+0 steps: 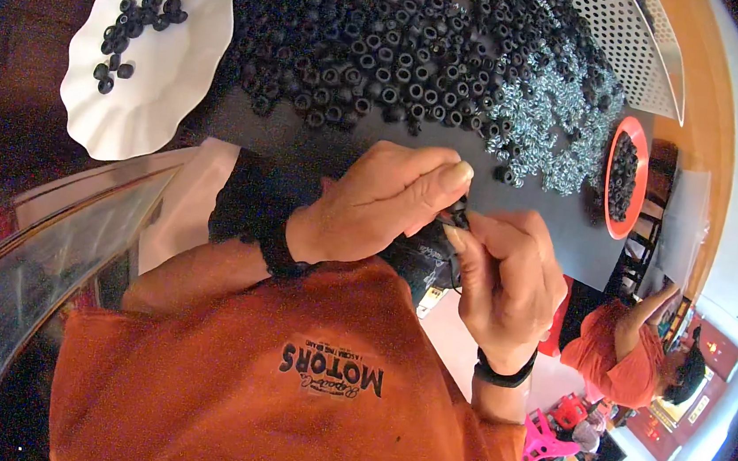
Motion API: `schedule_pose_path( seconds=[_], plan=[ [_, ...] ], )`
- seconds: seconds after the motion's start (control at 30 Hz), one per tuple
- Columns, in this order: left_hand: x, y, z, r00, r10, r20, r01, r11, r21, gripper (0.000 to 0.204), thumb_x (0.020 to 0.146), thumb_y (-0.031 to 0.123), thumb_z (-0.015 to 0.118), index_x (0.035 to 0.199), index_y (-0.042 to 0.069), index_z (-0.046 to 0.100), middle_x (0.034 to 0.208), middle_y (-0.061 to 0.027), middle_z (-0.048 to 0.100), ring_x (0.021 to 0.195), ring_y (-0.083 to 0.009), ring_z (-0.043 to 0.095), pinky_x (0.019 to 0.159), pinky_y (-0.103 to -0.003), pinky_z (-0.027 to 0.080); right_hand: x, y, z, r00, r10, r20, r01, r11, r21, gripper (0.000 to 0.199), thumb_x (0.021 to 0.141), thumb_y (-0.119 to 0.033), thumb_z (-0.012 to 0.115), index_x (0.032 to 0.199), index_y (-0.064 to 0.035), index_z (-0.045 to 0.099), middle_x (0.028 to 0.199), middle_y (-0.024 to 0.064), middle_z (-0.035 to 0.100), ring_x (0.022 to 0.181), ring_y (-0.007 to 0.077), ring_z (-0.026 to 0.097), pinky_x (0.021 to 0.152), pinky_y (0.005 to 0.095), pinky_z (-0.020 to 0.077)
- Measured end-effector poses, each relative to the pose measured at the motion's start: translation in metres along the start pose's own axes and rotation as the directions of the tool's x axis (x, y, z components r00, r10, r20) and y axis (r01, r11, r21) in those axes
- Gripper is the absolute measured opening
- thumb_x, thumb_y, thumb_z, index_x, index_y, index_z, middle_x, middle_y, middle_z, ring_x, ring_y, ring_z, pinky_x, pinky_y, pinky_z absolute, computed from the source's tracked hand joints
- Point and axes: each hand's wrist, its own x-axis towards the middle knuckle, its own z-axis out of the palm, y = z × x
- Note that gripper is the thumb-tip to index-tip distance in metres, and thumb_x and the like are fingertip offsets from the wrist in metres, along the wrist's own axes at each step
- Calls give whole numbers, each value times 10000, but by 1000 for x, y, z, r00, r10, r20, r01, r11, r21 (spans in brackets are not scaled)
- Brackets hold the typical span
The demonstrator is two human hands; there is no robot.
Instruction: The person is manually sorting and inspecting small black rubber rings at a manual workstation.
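Note:
In front of my chest, my left hand and my right hand meet, thumbs and fingers pinched on a small black plastic piece. The fingertips cover most of that piece, so its exact shape is hidden. Just beyond my hands spreads a big heap of small black hollow barrel-shaped pieces. To its right, a pile of small silvery coil springs overlaps the heap's edge.
At the far left, a white wavy-edged plate holds several black pieces. An orange-red dish with tiny black pieces sits right of the springs. Behind it stands a white perforated basket. Another person in orange is off to the right.

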Motion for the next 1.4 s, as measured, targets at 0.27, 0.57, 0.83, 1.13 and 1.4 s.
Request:
schedule_pose_path(
  seconds=[0.27,0.57,0.83,1.13,1.4],
  plan=[
    [0,-7,0,996,94,4,-94,995,29,400,984,360,415,843,27,586,583,14,500,513,-54,451,467,-221,348,3,5,5,949,303,87,-314,882,353,308,732,-128,760,970,-19,597,764,86,590,640,219,579,596,313,483],
    [2,0,-1,992,128,13,-128,992,8,396,984,341,409,810,39,596,541,4,482,485,-72,439,457,-244,355,8,20,5,885,315,344,-464,669,580,398,733,-167,773,1050,-12,588,792,53,606,672,139,572,610,275,477],
    [4,4,-1,995,59,79,-56,998,-40,435,980,360,413,792,26,618,506,-6,472,450,-89,448,431,-272,342,5,25,7,868,281,409,-493,584,645,265,819,-72,699,1022,17,553,893,25,584,832,87,544,745,229,455],
    [4,1,-2,992,81,99,-84,996,28,373,987,275,429,784,-9,559,575,-114,468,490,-189,492,491,-320,372,2,29,18,841,312,443,-538,380,753,241,829,-85,694,1009,1,557,901,11,586,831,78,542,736,222,455],
    [2,0,4,999,-45,25,50,952,-301,350,999,293,417,858,2,551,643,25,471,550,-44,400,504,-211,331,10,22,11,875,303,377,-484,554,677,311,853,-121,674,1093,26,543,924,37,593,805,107,559,742,243,457]
  ],
)
